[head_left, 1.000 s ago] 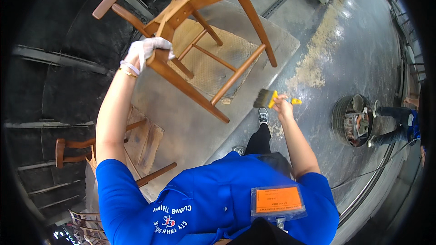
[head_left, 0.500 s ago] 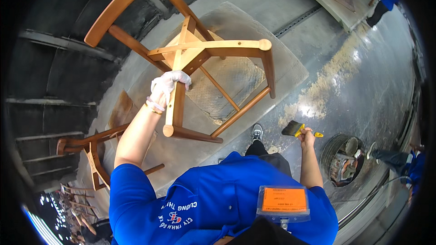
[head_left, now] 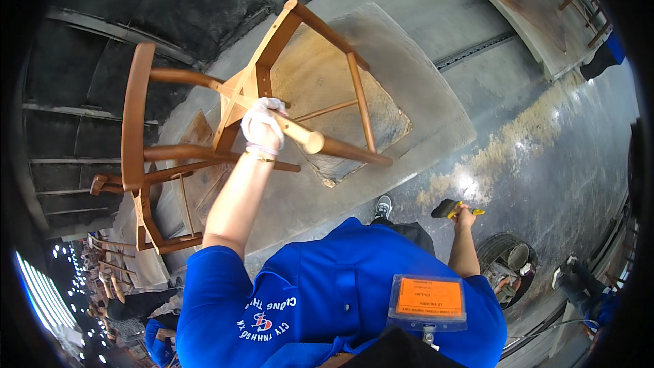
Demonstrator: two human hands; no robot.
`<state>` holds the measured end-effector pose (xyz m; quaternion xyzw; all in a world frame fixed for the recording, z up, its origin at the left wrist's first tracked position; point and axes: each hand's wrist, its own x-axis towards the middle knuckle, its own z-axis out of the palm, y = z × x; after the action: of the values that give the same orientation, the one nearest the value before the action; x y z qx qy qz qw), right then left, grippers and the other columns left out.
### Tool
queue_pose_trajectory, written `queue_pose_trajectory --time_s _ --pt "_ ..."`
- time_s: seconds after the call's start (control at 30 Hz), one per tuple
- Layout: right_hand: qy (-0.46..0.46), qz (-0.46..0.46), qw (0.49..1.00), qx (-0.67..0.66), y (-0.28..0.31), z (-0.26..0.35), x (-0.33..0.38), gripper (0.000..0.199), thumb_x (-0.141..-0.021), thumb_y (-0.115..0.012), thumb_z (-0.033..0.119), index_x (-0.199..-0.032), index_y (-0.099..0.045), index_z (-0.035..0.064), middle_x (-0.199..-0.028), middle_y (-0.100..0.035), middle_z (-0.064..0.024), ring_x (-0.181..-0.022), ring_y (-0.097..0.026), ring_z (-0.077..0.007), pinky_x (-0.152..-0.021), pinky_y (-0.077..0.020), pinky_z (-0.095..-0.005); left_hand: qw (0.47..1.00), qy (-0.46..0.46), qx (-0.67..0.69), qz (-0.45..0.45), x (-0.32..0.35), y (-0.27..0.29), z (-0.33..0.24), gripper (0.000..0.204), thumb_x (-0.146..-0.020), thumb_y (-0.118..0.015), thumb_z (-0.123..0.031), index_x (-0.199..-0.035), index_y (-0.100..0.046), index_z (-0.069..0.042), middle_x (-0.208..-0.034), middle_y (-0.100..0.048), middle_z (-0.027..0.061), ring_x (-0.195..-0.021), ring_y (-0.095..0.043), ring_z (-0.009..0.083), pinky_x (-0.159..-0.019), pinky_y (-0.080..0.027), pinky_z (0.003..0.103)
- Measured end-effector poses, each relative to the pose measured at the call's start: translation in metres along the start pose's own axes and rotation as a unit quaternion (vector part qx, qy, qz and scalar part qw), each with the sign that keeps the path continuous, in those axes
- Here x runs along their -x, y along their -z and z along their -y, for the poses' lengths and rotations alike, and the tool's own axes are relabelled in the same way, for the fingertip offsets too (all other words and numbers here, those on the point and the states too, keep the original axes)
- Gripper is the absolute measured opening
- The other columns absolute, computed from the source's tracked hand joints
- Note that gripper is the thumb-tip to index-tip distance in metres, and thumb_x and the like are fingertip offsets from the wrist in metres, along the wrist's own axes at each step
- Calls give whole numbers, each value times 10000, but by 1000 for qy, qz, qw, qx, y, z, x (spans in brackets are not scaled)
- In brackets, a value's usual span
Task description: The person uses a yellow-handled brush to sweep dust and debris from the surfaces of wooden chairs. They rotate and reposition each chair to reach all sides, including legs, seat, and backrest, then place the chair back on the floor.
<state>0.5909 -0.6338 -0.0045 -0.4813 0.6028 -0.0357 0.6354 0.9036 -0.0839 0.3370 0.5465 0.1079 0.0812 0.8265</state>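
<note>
A wooden chair frame (head_left: 136, 119) without a seat panel is held up in front of me, tilted, its curved backrest toward the left. My left hand (head_left: 263, 125), in a white glove, is closed round a pale seat rail near the crossing of the braces. Its brown legs point away to the right, over a worn sheet on a platform. Low on the right, my right hand (head_left: 464, 216) is bare and closed on the yellow handle of a paintbrush (head_left: 447, 209). The brush's dark bristles point left, apart from the chair.
Beneath the chair lies a grey platform (head_left: 436, 112). Another chair frame (head_left: 153, 221) stands at the left. A round bin (head_left: 485, 251) with a can and rags sits at the lower right. Other people are at the right edge and lower left. A dark panelled wall (head_left: 88, 105) rises at the left.
My left hand has turned the chair frame, swinging its backrest down and left, and moved slightly right with it. The brush has stayed in my right hand, with its bristles tilted a little lower.
</note>
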Motion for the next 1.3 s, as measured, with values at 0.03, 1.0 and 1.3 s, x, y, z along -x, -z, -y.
queue_pose_trajectory --time_s 0.03,1.0,1.3 --pt "-6 -9 1000 12 -3 -3 0 226 -803 -665 -23 -858 -633 194 -925 -695 -30 -771 -693 -199 -585 -610 -429 996 37 39 -69 -3 -9 9 146 -926 -619 -122 -830 -613 -12 -843 -648 154 -771 -610 266 -752 -508 358" --pt "105 36 990 -81 -111 -24 150 241 -881 -693 28 -1022 -592 195 -1052 -680 -23 -914 -711 -192 -694 -598 -408 964 -193 -129 -127 100 75 -88 357 -1021 -713 -247 -771 -557 -46 -637 -568 34 -598 -560 137 -648 -506 313" --pt "241 489 705 -454 -237 168 334 234 -905 -701 -70 -961 -576 120 -1131 -687 -84 -1105 -674 -258 -963 -558 -446 955 -154 -141 -211 91 79 -153 277 -993 -735 -250 -860 -643 -25 -625 -508 30 -584 -475 125 -765 -616 389"
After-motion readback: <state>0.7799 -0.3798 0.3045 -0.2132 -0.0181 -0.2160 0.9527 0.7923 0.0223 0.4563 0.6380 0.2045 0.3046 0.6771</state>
